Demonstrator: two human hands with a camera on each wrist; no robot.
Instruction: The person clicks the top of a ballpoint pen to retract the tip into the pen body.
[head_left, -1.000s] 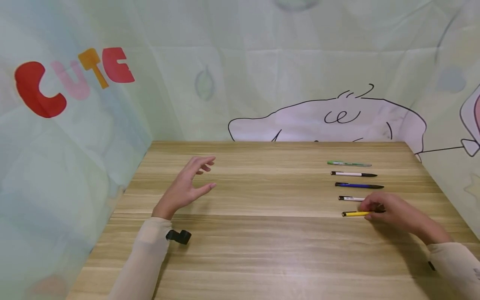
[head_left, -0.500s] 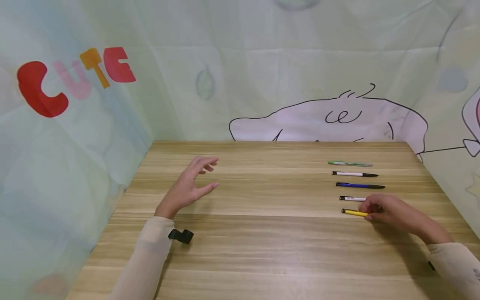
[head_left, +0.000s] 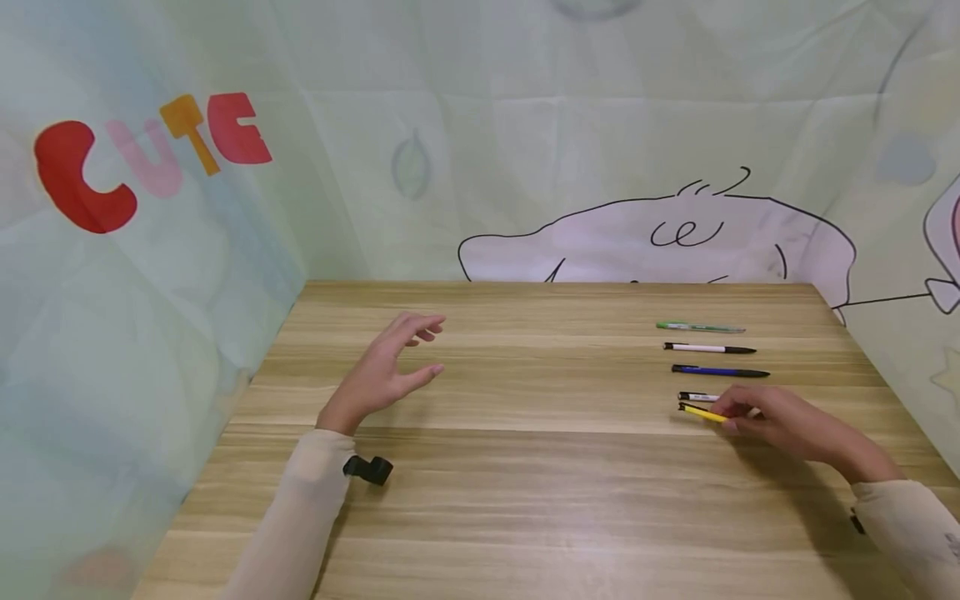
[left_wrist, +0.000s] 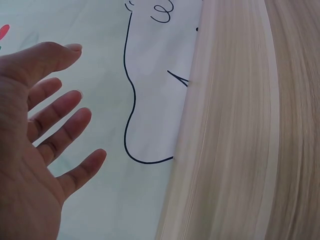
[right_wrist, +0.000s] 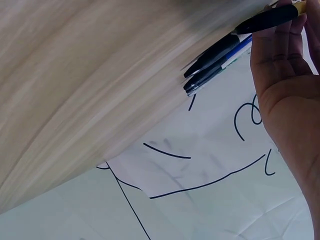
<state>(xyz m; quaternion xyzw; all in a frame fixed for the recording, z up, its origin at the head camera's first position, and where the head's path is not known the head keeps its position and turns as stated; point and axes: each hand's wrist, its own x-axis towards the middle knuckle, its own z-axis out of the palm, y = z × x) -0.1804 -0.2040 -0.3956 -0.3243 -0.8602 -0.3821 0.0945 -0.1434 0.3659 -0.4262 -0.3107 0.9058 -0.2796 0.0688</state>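
My right hand (head_left: 787, 427) pinches a yellow pen (head_left: 701, 412) between thumb and fingers, its clip end tilted up a little off the wooden table. The right wrist view shows the pen's black grip (right_wrist: 267, 20) jutting out past the fingers. Just behind it lies a white pen (head_left: 697, 397), partly hidden by the hand. Farther back, in a row, are a blue pen (head_left: 720, 372), another white pen (head_left: 708, 348) with a black grip, and a clear green pen (head_left: 700, 327). At the left my left hand (head_left: 375, 375) hovers over the table, fingers relaxed and apart, holding nothing.
The wood-grain table (head_left: 525, 500) runs back to a pale fabric backdrop (head_left: 360, 183) with a cartoon outline. A similar sheet with coloured letters (head_left: 86, 179) hangs along the left side. A black wrist device (head_left: 369, 469) sits on the left sleeve.
The yellow pen, lying flat one second ago, has been lifted slightly and tilted toward the white pen behind it. My left hand has drifted a little to the right.
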